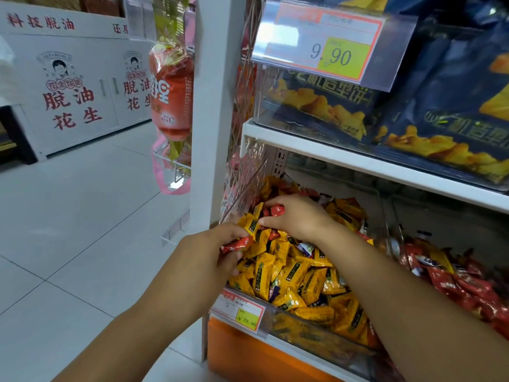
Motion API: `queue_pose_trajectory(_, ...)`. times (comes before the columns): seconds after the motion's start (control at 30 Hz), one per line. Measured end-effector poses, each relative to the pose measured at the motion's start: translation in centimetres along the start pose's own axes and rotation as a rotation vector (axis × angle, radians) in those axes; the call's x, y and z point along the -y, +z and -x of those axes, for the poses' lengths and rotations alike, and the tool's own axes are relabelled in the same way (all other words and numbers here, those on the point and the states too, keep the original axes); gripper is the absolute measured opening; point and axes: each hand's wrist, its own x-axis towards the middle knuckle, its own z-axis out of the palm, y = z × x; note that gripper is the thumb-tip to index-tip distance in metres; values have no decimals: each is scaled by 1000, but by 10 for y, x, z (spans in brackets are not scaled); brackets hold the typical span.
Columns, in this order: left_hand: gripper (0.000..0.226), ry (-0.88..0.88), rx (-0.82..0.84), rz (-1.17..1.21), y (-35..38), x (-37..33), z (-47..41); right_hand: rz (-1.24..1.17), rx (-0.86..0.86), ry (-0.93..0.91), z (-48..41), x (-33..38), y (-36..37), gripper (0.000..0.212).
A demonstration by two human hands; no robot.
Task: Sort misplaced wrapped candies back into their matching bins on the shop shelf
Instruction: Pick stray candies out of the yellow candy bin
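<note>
So, both hands are down in the yellow bin [308, 334]. The left hand [209, 249] pinches a red candy [238, 244]. The right hand [298, 216], at its 1 o'clock, has fingers [275, 200] curled on a second red candy [276, 210], maybe two. The red pile [468, 293] sits at 3 o'clock.

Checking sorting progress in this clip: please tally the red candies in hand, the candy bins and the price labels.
Red wrapped candies in hand: 2, one each in left hand and right hand
Candy bins: 2, yellow-candy bin, red-candy bin
Price labels: 2, 9.90 label, 23.90 label
Total: 6
</note>
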Motion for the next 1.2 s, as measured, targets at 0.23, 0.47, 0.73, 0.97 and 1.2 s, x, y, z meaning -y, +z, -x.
queue_pose_trajectory(0.23, 37, -9, 0, 19, -3, 0, -1, -364, -49, 45, 11, -13, -8, 25)
queue_pose_trajectory(0.47, 37, -11, 8, 21, 0, -1, 1, -590, -186, 117, 15, -36, -34, 16)
queue_pose_trajectory(0.73, 41, -36, 6, 58, 4, -4, -2, -263, -196, 15, -20, -51, -29, 39)
queue_pose_trajectory(0.97, 42, -28, -6, 45, 6, -6, -6, -81, -104, -9, -48, -52, -8, 40)
queue_pose_trajectory(1.2, 43, -36, -12, 55, 7, -5, -5, -228, -172, -18, -27, -46, -12, 17)
